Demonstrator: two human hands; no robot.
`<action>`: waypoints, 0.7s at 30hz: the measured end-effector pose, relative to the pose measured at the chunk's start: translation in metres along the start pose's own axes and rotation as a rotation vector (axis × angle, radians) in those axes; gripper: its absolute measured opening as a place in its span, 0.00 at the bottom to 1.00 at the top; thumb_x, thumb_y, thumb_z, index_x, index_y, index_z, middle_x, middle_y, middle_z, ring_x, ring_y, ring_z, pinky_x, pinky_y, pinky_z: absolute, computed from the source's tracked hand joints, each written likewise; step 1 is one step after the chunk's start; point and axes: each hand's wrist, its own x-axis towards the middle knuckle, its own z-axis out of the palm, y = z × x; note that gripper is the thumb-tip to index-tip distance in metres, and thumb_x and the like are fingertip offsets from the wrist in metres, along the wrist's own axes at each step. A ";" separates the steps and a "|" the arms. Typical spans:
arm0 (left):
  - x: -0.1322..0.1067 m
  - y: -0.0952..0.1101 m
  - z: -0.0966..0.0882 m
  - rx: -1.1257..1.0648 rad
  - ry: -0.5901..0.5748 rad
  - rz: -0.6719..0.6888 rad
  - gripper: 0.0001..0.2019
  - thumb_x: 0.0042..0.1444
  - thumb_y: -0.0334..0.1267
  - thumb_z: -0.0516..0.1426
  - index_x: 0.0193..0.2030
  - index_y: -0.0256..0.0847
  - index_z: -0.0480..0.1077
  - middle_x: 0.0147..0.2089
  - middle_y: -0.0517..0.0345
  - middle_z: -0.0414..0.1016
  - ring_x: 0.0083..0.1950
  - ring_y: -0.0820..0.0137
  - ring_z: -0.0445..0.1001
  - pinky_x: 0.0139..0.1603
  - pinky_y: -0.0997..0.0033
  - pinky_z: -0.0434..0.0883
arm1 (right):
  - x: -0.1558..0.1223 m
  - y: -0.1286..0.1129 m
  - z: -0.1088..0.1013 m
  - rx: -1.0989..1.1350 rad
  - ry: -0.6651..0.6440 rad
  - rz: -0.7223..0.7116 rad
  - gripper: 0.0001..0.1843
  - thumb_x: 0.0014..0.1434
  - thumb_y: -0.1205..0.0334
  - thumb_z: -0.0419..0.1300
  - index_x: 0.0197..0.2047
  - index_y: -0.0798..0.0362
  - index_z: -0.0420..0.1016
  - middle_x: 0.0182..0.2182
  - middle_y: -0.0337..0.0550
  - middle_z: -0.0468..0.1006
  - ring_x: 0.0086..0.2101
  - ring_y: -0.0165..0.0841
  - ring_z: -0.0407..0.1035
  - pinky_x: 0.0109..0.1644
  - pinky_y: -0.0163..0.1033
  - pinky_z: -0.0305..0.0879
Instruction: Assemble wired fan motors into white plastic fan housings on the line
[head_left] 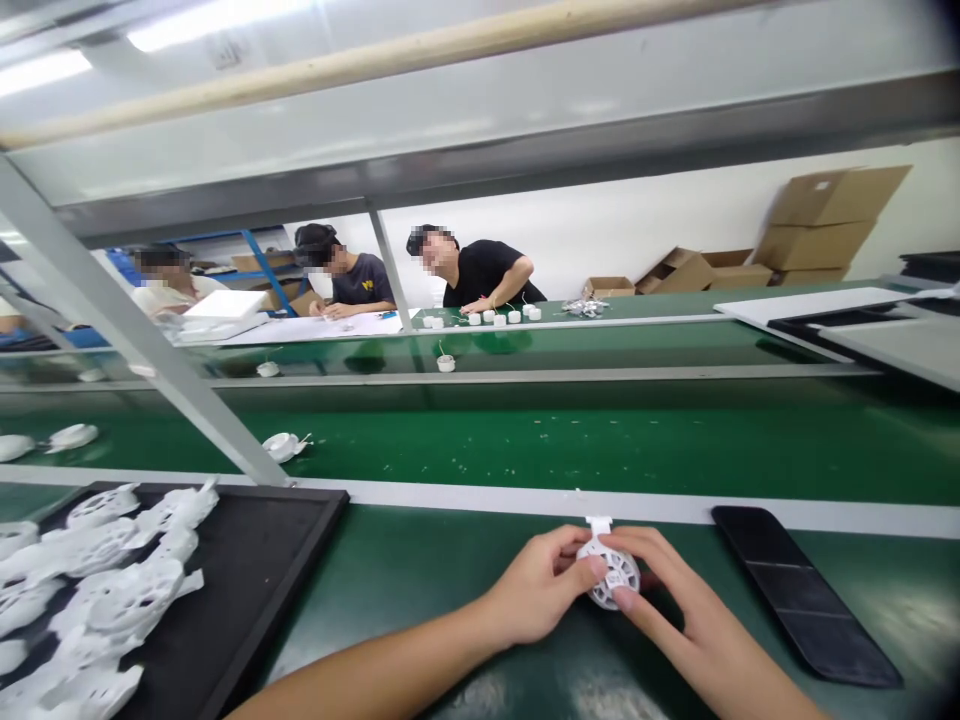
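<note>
A small round white plastic part (609,570) with a perforated face and a tab at its top rests on the green bench top (420,580) in front of me. My left hand (536,590) pinches its left side with thumb and fingers. My right hand (675,610) grips its right side, fingertips pressed over the lower edge. Both forearms reach in from the bottom of the view.
A black tray (277,560) at left holds several white plastic parts (112,590). A black phone-like slab (802,595) lies at right. Beyond runs a green conveyor belt (600,440) carrying white parts (285,445). A slanted metal strut (135,330) crosses left. Three people sit across; cardboard boxes (825,225) stand far right.
</note>
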 end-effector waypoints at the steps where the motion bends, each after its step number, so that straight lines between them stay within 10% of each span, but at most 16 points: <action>1: 0.001 -0.001 -0.001 0.000 0.003 -0.005 0.29 0.62 0.56 0.65 0.59 0.33 0.73 0.57 0.39 0.80 0.57 0.53 0.79 0.59 0.56 0.72 | 0.000 0.002 0.002 0.033 0.022 0.015 0.21 0.73 0.45 0.56 0.65 0.39 0.69 0.65 0.49 0.67 0.62 0.48 0.66 0.64 0.53 0.69; 12: 0.002 0.000 0.000 0.192 0.024 -0.075 0.26 0.56 0.52 0.67 0.53 0.34 0.75 0.52 0.42 0.82 0.50 0.56 0.82 0.51 0.62 0.76 | 0.002 0.012 0.022 0.193 0.168 0.084 0.39 0.69 0.40 0.57 0.76 0.39 0.45 0.61 0.51 0.68 0.54 0.44 0.73 0.59 0.51 0.74; 15: 0.016 0.016 -0.036 0.407 0.131 -0.054 0.22 0.55 0.50 0.67 0.49 0.34 0.77 0.44 0.47 0.82 0.44 0.58 0.81 0.45 0.65 0.76 | 0.000 0.014 0.015 0.111 0.077 0.103 0.40 0.71 0.40 0.56 0.77 0.37 0.41 0.65 0.52 0.65 0.57 0.45 0.71 0.61 0.54 0.72; 21: 0.029 0.066 -0.152 0.903 0.616 -0.005 0.22 0.61 0.43 0.62 0.60 0.38 0.70 0.59 0.39 0.74 0.63 0.44 0.71 0.60 0.52 0.69 | -0.005 0.011 0.003 -0.011 -0.091 0.143 0.28 0.73 0.39 0.52 0.72 0.33 0.60 0.63 0.46 0.70 0.60 0.46 0.67 0.68 0.59 0.65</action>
